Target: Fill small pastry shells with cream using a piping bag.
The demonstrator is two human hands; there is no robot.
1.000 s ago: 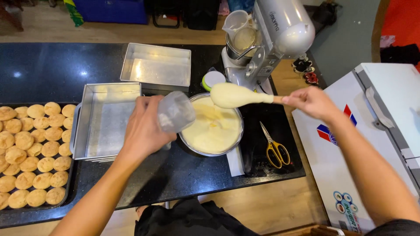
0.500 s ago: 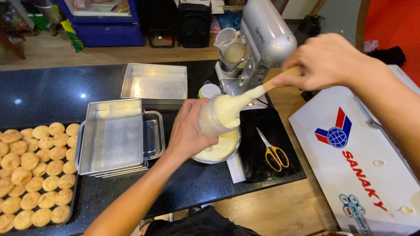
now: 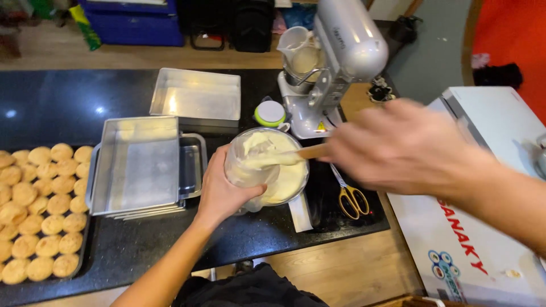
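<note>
A dark, glossy table (image 3: 68,102) stands on a wooden floor, with a white chest freezer (image 3: 483,227) off its right end. The landmark is the round metal mixing bowl (image 3: 293,185) near the middle of the table, partly filled with pale cream.

Left hand (image 3: 224,190): just left of the bowl and overlapping its rim in this view. Its grip is wrapped around a clear plastic piping bag (image 3: 250,165), held upright with the mouth open and cream inside.

Right hand (image 3: 398,148): right of the bowl and raised above it, blurred by motion. Its grip is closed on the wooden handle of a spatula (image 3: 278,158), whose cream-coated blade reaches left into the mouth of the bag.

Behind the bowl stands a silver stand mixer (image 3: 341,62); a small round container with a green rim and white lid (image 3: 270,113) sits just behind and left of the bowl. Yellow-handled scissors (image 3: 351,196) lie just right of the bowl, on the table.

Left of the bowl rests a stack of rectangular metal baking tins (image 3: 136,165); another tin (image 3: 196,94) lies behind and left. Farthest left of the bowl, a tray of round golden pastry shells (image 3: 40,216) occupies the table's edge.
</note>
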